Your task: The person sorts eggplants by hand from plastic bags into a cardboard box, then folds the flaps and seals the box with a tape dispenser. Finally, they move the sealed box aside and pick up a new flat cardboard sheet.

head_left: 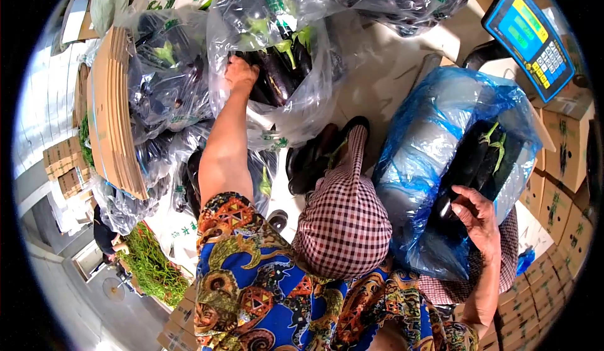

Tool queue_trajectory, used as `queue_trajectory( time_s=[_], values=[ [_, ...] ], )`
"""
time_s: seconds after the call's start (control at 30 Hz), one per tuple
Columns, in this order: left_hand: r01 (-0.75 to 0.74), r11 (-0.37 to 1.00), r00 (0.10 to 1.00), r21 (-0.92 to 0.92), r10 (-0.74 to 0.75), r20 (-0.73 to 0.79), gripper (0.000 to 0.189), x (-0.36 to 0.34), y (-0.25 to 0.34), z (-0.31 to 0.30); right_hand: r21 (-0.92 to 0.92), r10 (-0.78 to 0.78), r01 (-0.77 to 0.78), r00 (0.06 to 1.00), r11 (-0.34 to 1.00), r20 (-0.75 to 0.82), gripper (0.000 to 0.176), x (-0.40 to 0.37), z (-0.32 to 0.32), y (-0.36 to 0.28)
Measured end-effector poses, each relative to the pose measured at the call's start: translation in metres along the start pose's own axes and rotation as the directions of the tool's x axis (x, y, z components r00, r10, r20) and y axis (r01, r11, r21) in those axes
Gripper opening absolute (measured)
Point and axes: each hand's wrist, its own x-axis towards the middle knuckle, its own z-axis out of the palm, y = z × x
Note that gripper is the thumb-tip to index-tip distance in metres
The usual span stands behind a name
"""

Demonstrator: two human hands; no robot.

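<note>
My left hand (241, 74) reaches into a clear plastic bag (308, 115) of dark purple eggplants (277, 77) with green stems. Its fingers are curled against an eggplant at the bag's left side, and their tips are partly hidden. To the right stands a box lined with blue plastic film (418, 143). Inside it, long eggplants (481, 156) lie side by side, stems toward the far end. My right hand (476, 216) is over the near end of this box, thumb and fingers closed around the lower end of an eggplant (448, 203).
A scale display (528, 39) stands at upper right. Flattened cartons (113, 112) lean at left beside bagged eggplants (167, 68). Loose eggplants (311, 159) lie near my checked-cloth knee (343, 225). Stacked boxes (563, 150) line the right. Another person (104, 234) is near green produce (151, 266).
</note>
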Motion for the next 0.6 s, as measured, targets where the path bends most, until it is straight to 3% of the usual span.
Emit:
queue_trajectory(
  time_s=[0.03, 0.17, 0.2, 0.27, 0.3, 0.33, 0.43, 0.6],
  values=[
    [0.038, 0.999, 0.996, 0.008, -0.038, 0.075, 0.076, -0.007, 0.011, -0.021, -0.002, -0.001, 0.001, 1.0, 1.0, 0.0, 0.036, 0.0, 0.0, -0.001],
    [-0.036, 0.997, 0.996, -0.067, 0.041, 0.077, 0.09, -0.023, 0.0, -0.034, -0.028, -0.048, 0.048, 0.999, 0.998, 0.003, 0.034, 0.002, 0.0, -0.004],
    [-0.132, 0.972, 0.991, -0.197, 0.131, -0.016, 0.091, -0.003, -0.026, 0.0, -0.044, -0.062, 0.062, 0.998, 0.997, 0.004, 0.034, 0.001, -0.001, -0.004],
    [-0.077, 0.926, 0.996, -0.369, 0.087, 0.01, 0.089, -0.016, -0.04, -0.001, -0.064, -0.075, 0.076, 0.997, 0.995, 0.009, 0.033, 0.0, -0.001, -0.007],
    [-0.162, 0.853, 0.985, -0.497, 0.169, -0.032, 0.083, -0.009, -0.058, 0.015, -0.074, -0.085, 0.086, 0.996, 0.994, 0.011, 0.032, 0.0, -0.001, -0.007],
    [-0.137, 0.766, 0.981, -0.629, 0.193, 0.021, 0.076, -0.037, -0.051, -0.009, -0.07, -0.088, 0.089, 0.996, 0.994, 0.015, 0.032, 0.0, -0.001, -0.006],
    [-0.107, 0.516, 0.983, -0.85, 0.183, -0.013, 0.061, -0.095, -0.034, -0.07, -0.035, -0.112, 0.113, 0.993, 0.993, 0.022, 0.032, -0.002, 0.001, -0.002],
    [0.054, 0.252, 0.907, -0.966, 0.391, 0.153, 0.045, -0.146, -0.022, -0.135, -0.091, -0.185, 0.186, 0.982, 0.978, 0.025, 0.033, -0.006, 0.002, -0.003]
  ],
)
